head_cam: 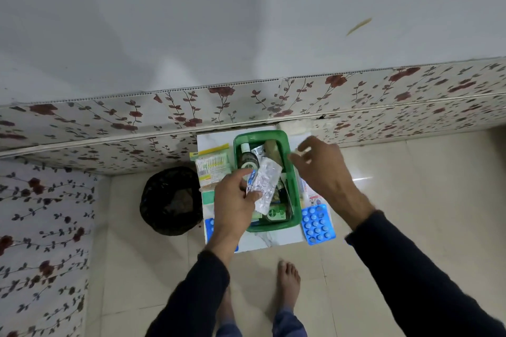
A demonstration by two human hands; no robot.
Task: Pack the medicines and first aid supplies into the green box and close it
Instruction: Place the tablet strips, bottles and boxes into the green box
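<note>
The box (290, 172) is translucent green plastic with a slight sheen. The blister strip (264, 186) in the left hand (234, 205) is clear, shiny, crinkled plastic with foil. A second blister pack (317, 223) is blue plastic. The swab bag (213, 164) is glossy film. The table (260, 241) looks like smooth white marble; the floor (410, 186) is glossy tile. The sleeves (427, 276) are matt dark cloth.

Box (290, 172) on table (262, 241); swab pack (212, 165) left, tablet strip (317, 224) right.
</note>
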